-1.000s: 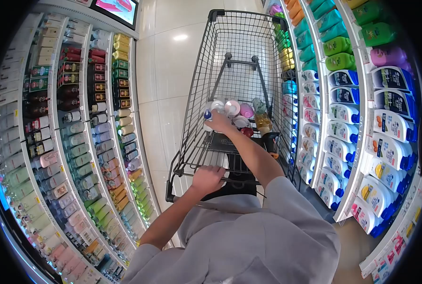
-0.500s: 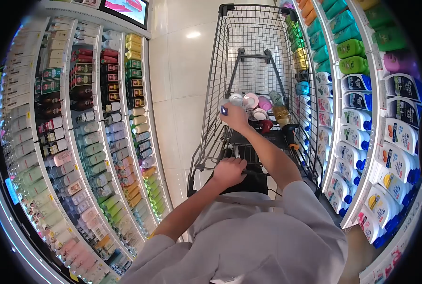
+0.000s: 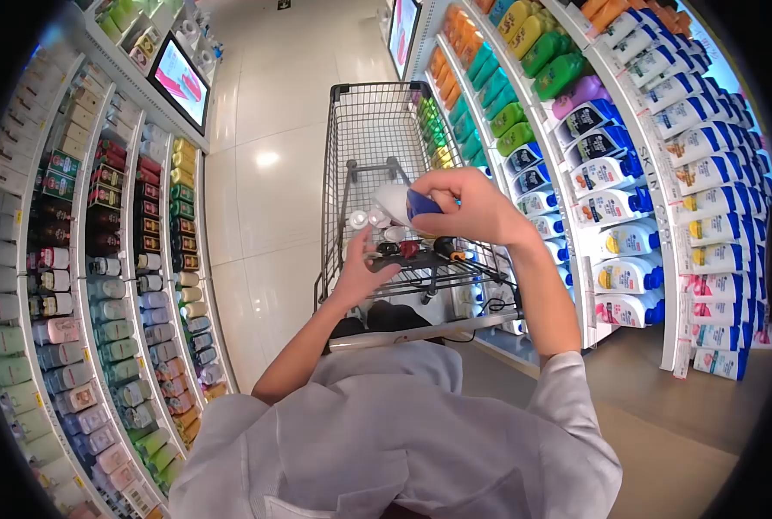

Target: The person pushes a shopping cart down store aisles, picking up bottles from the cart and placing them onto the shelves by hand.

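My right hand [image 3: 472, 208] is closed around the blue cap of a white bottle [image 3: 392, 202], held up over the shopping cart [image 3: 327, 164]. The bottle tilts, its white body pointing left and away from me. Lower and to the left, my left hand [image 3: 360, 275] is open with its fingers spread, holding nothing. It hovers above the near end of the cart, close to some white-lidded containers [image 3: 359, 221]. A dark red item [image 3: 409, 250] and a black-topped bottle [image 3: 445, 247] lie near them, partly hidden.
Shelves of bottles and boxes [image 3: 109, 216] run along the left. On the right stand shelves of white bottles with blue caps [image 3: 619, 238], beside a stack of blue-and-white packs [image 3: 714, 225]. The cart handle [image 3: 386, 336] is right before my body. A screen [image 3: 180, 82] stands at the far left.
My right hand has lifted the bottle out of the cart and moved right. My left hand has risen off the cart's handle area and opened. The view has turned.
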The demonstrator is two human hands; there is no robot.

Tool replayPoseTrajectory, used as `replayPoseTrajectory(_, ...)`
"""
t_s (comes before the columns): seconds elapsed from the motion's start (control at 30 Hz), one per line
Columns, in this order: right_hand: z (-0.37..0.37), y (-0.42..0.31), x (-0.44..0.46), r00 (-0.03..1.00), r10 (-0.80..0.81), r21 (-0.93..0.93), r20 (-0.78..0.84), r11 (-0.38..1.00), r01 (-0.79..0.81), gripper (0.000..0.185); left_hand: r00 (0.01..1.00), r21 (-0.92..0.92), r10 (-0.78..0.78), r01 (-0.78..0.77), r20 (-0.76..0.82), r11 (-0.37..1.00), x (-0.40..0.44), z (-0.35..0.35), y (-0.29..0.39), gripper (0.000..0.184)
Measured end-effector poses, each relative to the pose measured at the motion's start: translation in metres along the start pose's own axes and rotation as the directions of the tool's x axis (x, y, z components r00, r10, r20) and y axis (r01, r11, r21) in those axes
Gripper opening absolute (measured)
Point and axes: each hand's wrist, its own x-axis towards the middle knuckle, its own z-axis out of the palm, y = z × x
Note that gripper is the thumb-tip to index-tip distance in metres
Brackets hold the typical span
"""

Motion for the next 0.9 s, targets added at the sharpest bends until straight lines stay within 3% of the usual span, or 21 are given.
replayPoseTrajectory(0.03, -0.006, -0.017, -0.014, 1.000, -0.021, 0.036, 0.009, 0.999, 0.021, 0.026, 0.997, -0.037, 0.070, -0.072, -0.042, 0.997, -0.005, -0.009, 0.031, 0.110)
replayPoseTrajectory(0.07, -0.010, -0.035, -0.026, 0.999, -0.028, 0.058, 0.028, 0.998, 0.027, 0.024, 0.989, 0.047, 0.132, -0.129, -0.068, 0.990, -0.006, -0.014, 0.047, 0.115)
replayPoseTrajectory(0.13, -0.015, -0.058, -0.045, 0.996, -0.062, 0.088, 0.065, 0.995, 0.056, 0.021, 0.945, 0.098, 0.328, -0.326, 0.001, 0.940, -0.010, -0.016, 0.081, 0.114)
replayPoseTrajectory(0.2, -0.018, -0.075, -0.067, 0.997, -0.064, 0.201, 0.031, 0.978, 0.056, 0.035, 0.881, 0.130, 0.470, -0.472, 0.053, 0.872, -0.018, -0.011, 0.114, 0.110)
replayPoseTrajectory(0.27, -0.021, -0.078, -0.087, 0.993, -0.115, 0.258, -0.016, 0.959, 0.115, 0.046, 0.879, -0.060, 0.355, -0.355, 0.318, 0.933, -0.033, -0.008, 0.154, 0.103)
replayPoseTrajectory(0.33, -0.023, -0.081, -0.100, 0.986, -0.161, 0.362, -0.043, 0.917, 0.166, 0.052, 0.789, -0.182, 0.308, -0.248, 0.532, 0.951, -0.042, -0.004, 0.159, 0.091)
replayPoseTrajectory(0.37, -0.021, -0.081, -0.104, 0.982, -0.177, 0.439, -0.070, 0.878, 0.190, 0.052, 0.747, -0.328, 0.302, -0.118, 0.592, 0.937, -0.047, -0.002, 0.156, 0.093)
replayPoseTrajectory(0.43, -0.028, -0.070, -0.107, 0.982, -0.177, 0.580, -0.058, 0.795, 0.178, 0.053, 0.642, -0.536, 0.317, 0.176, 0.699, 0.826, -0.060, 0.004, 0.150, 0.097)
replayPoseTrajectory(0.47, -0.030, -0.059, -0.106, 0.979, -0.194, 0.658, -0.061, 0.730, 0.185, 0.052, 0.599, -0.568, 0.349, 0.221, 0.720, 0.793, -0.070, 0.010, 0.151, 0.100)
replayPoseTrajectory(0.57, -0.013, -0.030, -0.091, 0.978, -0.178, 0.810, -0.107, 0.554, 0.189, 0.049, 0.447, -0.618, 0.430, 0.617, 0.784, 0.487, -0.099, 0.030, 0.160, 0.100)
replayPoseTrajectory(0.63, 0.006, -0.020, -0.087, 0.976, -0.206, 0.851, -0.064, 0.501, 0.161, 0.048, 0.476, -0.716, 0.542, 0.541, 0.693, 0.441, -0.103, 0.048, 0.160, 0.103)
replayPoseTrajectory(0.7, 0.023, -0.018, -0.090, 0.983, -0.130, 0.863, -0.130, 0.474, 0.177, 0.052, 0.450, -0.754, 0.654, 0.586, 0.608, 0.297, -0.108, 0.062, 0.153, 0.102)
replayPoseTrajectory(0.73, 0.030, -0.017, -0.091, 0.983, -0.091, 0.867, -0.157, 0.464, 0.181, 0.055, 0.456, -0.771, 0.664, 0.559, 0.592, 0.304, -0.113, 0.065, 0.152, 0.102)
replayPoseTrajectory(0.83, 0.054, -0.007, -0.089, 0.983, -0.030, 0.931, -0.184, 0.316, 0.184, 0.064, 0.640, -0.780, 0.446, 0.500, 0.626, 0.377, -0.133, 0.057, 0.155, 0.106)
replayPoseTrajectory(0.9, 0.074, -0.006, -0.087, 0.968, 0.013, 0.917, -0.251, 0.324, 0.233, 0.072, 0.673, -0.784, 0.410, 0.470, 0.615, 0.405, -0.138, 0.055, 0.145, 0.104)
